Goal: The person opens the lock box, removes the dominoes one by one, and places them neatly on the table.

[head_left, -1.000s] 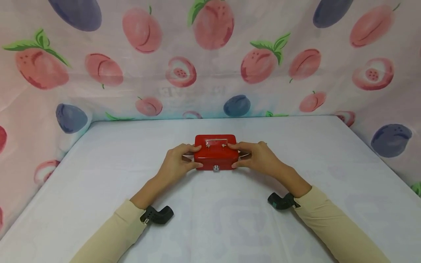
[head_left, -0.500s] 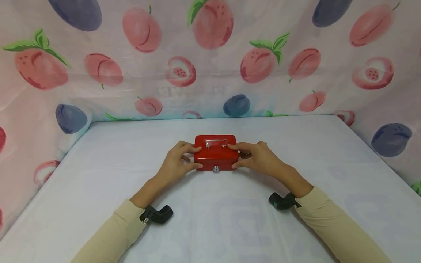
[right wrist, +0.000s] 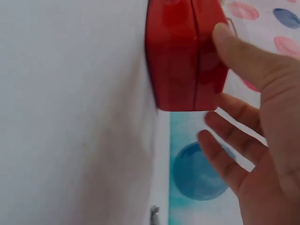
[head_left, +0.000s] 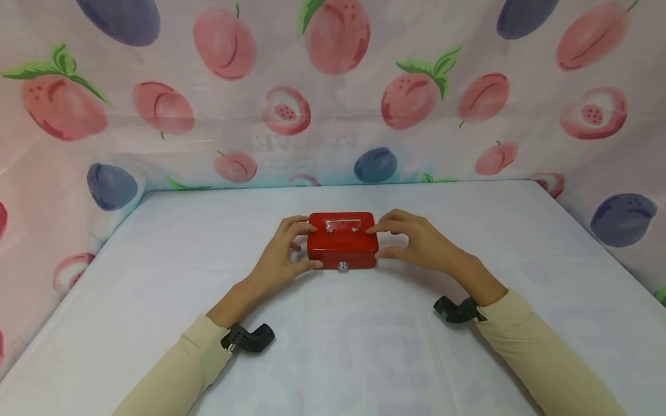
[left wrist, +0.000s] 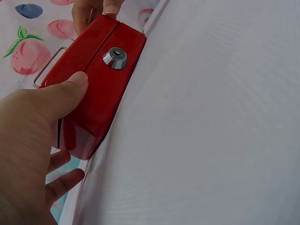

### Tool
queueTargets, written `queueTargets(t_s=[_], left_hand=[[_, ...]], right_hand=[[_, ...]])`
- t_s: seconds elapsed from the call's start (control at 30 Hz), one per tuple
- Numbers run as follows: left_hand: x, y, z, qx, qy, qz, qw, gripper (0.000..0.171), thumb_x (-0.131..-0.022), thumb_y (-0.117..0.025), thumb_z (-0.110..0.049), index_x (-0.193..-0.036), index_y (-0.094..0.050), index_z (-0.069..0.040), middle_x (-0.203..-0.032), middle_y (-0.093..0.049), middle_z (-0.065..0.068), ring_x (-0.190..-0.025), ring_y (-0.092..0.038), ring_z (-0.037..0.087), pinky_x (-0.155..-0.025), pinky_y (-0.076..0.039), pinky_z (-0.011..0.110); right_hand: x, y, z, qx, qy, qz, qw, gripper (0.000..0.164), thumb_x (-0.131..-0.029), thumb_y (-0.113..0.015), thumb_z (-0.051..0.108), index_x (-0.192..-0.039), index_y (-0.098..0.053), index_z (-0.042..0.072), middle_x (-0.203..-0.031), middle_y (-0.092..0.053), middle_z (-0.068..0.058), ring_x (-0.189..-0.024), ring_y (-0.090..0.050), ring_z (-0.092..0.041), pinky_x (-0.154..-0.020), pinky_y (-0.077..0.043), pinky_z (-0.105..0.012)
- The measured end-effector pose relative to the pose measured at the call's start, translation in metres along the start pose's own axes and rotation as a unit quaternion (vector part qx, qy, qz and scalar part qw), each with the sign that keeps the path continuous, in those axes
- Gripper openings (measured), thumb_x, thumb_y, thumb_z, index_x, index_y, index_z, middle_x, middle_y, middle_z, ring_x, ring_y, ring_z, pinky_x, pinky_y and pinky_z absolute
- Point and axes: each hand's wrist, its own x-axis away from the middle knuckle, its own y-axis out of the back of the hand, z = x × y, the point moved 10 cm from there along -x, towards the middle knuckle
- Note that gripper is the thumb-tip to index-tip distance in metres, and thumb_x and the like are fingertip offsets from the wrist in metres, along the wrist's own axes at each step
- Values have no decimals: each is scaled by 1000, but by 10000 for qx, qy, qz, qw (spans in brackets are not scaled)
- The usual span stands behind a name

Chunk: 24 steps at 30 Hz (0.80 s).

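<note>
A red metal cash box (head_left: 343, 242) stands closed on the white-covered table, its wire handle on the lid and its round silver lock (left wrist: 115, 58) on the front. At its left end my left hand (head_left: 281, 251) grips it, the thumb pressed on the front face and fingers over the lid and around the side. My right hand (head_left: 416, 240) is at the right end with fingers loosely spread. In the right wrist view its thumb lies at the lid, while the other fingers are held apart from the box (right wrist: 183, 56).
White cloth covers the table (head_left: 333, 346). Behind and at both sides hangs a fruit-print curtain (head_left: 333, 115). A small blurred silvery thing (right wrist: 155, 214) shows at the bottom of the right wrist view. Each wrist wears a black camera mount (head_left: 250, 338).
My right hand has loosened from the box's right end and shifted slightly right and up, its fingers spreading. My left hand and the box stay nearly in place.
</note>
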Motion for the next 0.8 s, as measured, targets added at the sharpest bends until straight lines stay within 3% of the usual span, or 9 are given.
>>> queueTargets(t_s=[0.2,0.5,0.8], left_hand=[[0,-6,2,-73,131,316,9994,79,-75,-83,-14,-142,-41,-16,-153,-26,3,-131,-37,23,-97,-46,41],[0,-9,3,54,21,466,9989,83,-77,-80,-6,-146,-37,-14,-156,-22,1,-139,-28,21,-102,-40,41],[-1,-8,3,53,-72,409,9991,83,-75,-81,-5,-146,-38,-14,-156,-24,1,-137,-31,22,-102,-41,41]], right_hand=[[0,-9,-6,-251,118,-6,9996,57,-76,-82,30,-128,-61,19,-142,-42,-7,-131,-36,-25,-92,-48,-49],[0,-18,-16,-456,-93,-89,9989,62,-77,-82,31,-133,-57,19,-151,-35,-3,-137,-31,-24,-96,-41,-58],[0,-21,-18,-1146,-216,-240,9929,60,-81,-79,20,-135,-54,13,-152,-32,-4,-135,-33,-24,-97,-45,-46]])
